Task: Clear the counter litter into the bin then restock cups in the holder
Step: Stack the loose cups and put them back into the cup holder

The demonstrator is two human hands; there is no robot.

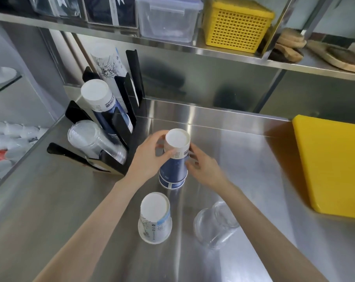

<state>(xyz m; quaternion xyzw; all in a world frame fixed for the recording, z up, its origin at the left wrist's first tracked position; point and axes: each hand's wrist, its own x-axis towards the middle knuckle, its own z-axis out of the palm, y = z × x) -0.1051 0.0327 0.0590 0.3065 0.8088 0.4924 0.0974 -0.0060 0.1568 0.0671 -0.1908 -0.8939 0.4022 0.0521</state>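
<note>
Our left hand (150, 157) and right hand (203, 167) both clasp the blue cup stack (173, 159), upside down on the steel tabletop (243, 159) just right of the black holder (111, 127). We see no litter, so we judge clearing done and restocking under way: the white cup stack (155, 217) and clear cup stack (215, 224) wait nearer us. A yellow board (333, 169) lies right, a shelf (172, 45) above.

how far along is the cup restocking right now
Done: no litter shows on the counter, and the holder already has cups in its slots. In hand: both the left hand and right hand grip the blue cup stack. Left: the white paper cups and clear cups.
</note>
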